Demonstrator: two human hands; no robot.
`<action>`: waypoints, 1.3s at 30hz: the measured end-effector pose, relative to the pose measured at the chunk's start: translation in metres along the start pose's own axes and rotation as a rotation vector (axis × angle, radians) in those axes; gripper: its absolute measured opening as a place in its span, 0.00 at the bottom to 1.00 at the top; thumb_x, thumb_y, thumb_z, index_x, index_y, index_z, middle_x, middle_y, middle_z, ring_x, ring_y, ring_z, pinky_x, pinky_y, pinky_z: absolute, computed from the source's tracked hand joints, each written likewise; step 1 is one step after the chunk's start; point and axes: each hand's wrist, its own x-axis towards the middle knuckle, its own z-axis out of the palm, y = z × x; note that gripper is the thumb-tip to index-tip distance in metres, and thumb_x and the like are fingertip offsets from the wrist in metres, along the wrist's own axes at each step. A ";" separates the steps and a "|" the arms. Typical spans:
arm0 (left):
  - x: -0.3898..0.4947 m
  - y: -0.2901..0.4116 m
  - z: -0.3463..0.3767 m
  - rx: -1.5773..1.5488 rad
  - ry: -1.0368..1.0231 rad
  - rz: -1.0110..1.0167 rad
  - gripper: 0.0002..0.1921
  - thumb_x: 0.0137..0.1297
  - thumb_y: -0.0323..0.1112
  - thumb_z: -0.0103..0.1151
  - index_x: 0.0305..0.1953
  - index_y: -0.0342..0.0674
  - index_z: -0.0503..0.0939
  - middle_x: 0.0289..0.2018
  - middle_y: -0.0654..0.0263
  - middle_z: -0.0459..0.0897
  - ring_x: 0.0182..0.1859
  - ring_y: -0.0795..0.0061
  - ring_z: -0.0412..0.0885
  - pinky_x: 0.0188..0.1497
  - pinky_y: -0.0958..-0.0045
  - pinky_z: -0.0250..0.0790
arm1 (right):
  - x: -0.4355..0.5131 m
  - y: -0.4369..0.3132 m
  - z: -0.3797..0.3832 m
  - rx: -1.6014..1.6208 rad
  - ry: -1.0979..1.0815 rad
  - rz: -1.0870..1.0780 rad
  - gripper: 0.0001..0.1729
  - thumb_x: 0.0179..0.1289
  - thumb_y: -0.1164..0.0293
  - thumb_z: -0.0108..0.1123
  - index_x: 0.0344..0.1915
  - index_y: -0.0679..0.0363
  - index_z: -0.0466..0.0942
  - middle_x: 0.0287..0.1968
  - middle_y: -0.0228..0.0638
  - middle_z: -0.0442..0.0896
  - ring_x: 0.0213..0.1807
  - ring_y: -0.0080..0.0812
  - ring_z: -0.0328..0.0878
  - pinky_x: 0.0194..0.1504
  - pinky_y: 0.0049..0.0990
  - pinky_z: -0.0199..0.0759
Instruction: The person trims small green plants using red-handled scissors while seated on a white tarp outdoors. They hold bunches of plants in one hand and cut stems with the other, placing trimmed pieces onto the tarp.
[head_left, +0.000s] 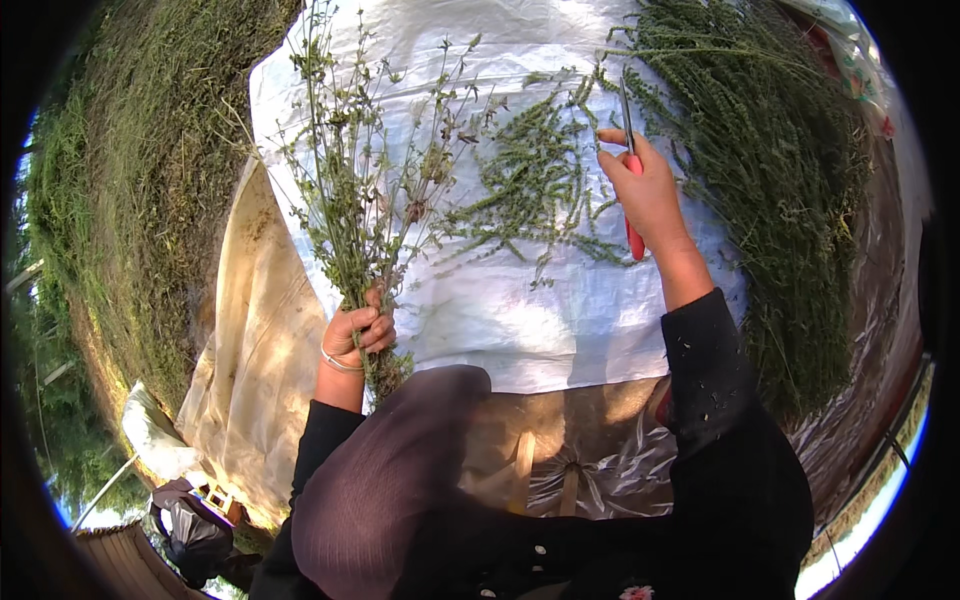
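My left hand (365, 328) grips a bunch of leafy plant stems (345, 202) near their lower ends, and the stems fan out over the white sheet (480, 315). Some of their leaves look brown and dry. My right hand (645, 180) holds scissors with red handles (634, 238), the metal blades pointing away from me. The tips of my right thumb and index finger are close to a thin green sprig. Between my hands a loose heap of green seed-like sprigs (525, 169) lies on the sheet. How far the scissor blades are apart is hard to tell.
A big pile of green cut stems (780, 195) lies along the right side. At the left are a mass of cut greenery (150, 187) and a beige tarp (255, 337). Clear plastic film (600, 472) lies near me, and a black bag (191, 536) sits at the lower left.
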 end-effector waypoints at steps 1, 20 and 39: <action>0.001 0.000 0.001 -0.016 -0.001 0.000 0.09 0.55 0.26 0.60 0.39 0.41 0.74 0.21 0.62 0.74 0.12 0.83 0.60 0.13 0.80 0.54 | -0.005 0.002 0.001 0.043 -0.020 0.006 0.09 0.60 0.68 0.58 0.36 0.62 0.77 0.21 0.22 0.71 0.22 0.15 0.62 0.25 0.19 0.59; 0.001 0.001 -0.016 0.058 -0.166 0.010 0.20 0.61 0.29 0.52 0.56 0.51 0.74 0.20 0.68 0.74 0.10 0.90 0.60 0.14 0.84 0.59 | -0.104 -0.031 0.057 0.893 -1.078 0.501 0.15 0.68 0.64 0.50 0.41 0.67 0.73 0.25 0.29 0.73 0.24 0.20 0.68 0.28 0.21 0.67; 0.002 0.000 0.003 0.053 0.023 -0.006 0.12 0.55 0.24 0.59 0.42 0.39 0.74 0.18 0.66 0.70 0.15 0.82 0.61 0.13 0.81 0.52 | -0.054 -0.010 0.069 0.369 -0.107 -0.135 0.04 0.60 0.76 0.58 0.32 0.63 0.72 0.23 0.26 0.72 0.25 0.18 0.65 0.30 0.19 0.64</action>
